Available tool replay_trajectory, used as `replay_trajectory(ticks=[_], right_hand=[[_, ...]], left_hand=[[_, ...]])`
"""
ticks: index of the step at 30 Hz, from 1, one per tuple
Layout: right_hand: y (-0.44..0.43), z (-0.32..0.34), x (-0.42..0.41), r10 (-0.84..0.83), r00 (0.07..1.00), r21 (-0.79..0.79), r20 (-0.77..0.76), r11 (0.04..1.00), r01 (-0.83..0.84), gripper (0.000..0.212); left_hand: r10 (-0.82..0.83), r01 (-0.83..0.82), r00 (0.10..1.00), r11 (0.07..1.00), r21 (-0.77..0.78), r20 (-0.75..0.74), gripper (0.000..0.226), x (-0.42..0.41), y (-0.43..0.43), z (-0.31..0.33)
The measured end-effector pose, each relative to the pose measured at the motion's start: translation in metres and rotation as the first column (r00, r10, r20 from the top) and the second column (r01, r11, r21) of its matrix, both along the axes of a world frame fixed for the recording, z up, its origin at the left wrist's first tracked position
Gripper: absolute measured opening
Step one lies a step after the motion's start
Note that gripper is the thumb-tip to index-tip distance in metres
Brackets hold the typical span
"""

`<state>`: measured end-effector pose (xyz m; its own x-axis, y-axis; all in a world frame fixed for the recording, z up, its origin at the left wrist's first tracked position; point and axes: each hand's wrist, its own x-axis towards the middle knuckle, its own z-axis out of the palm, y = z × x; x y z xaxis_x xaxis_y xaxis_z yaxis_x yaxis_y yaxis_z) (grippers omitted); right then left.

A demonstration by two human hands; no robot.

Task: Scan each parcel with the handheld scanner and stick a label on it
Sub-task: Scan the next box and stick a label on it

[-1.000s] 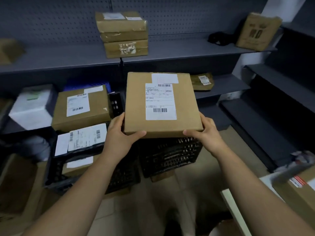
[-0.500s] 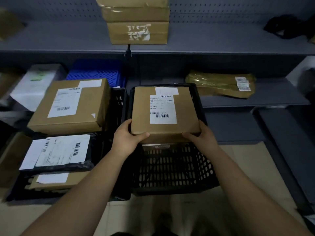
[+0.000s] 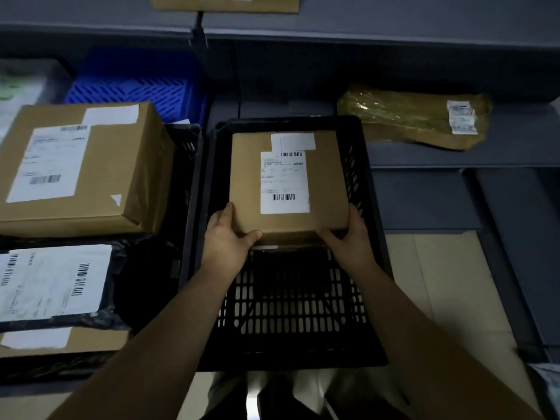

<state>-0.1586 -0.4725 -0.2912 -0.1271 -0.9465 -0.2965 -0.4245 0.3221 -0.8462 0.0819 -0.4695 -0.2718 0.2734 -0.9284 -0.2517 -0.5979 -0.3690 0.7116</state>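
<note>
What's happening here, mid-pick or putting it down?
A person holds a flat brown cardboard parcel in both hands, inside the rim of a black slotted plastic crate. The left hand grips its near-left corner, the right hand its near-right corner. The parcel's white barcode label faces up. Whether it rests on the crate floor cannot be told. A larger brown cardboard box sits on a neighbouring crate to the left.

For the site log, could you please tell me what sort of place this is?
Probably a parcel depot or stockroom: a barcoded parcel is held in a black crate, another labelled box sits alongside, and grey shelving carries a wrapped package.
</note>
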Motion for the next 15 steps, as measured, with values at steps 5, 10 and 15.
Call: replay_trajectory(ticks=[5,10,15], right_hand=[[-0.010,-0.006,0.004,-0.043,0.996,-0.001,-0.076,0.999,0.043,0.092],[-0.008,-0.005,0.003,-0.026,0.997,-0.030,-0.072,0.999,0.024,0.099],[0.006,0.018,0.001,-0.014,0.996,-0.068,-0.083,0.998,0.008,0.098]], left_hand=[[-0.037,0.038,0.999,0.998,-0.042,0.028,0.080,0.003,-0.010,-0.002],[-0.122,0.126,0.989,0.991,-0.046,0.085,0.074,0.012,-0.009,-0.001],[-0.233,0.240,0.967,0.968,-0.072,0.099,0.068,0.022,-0.003,0.020]])
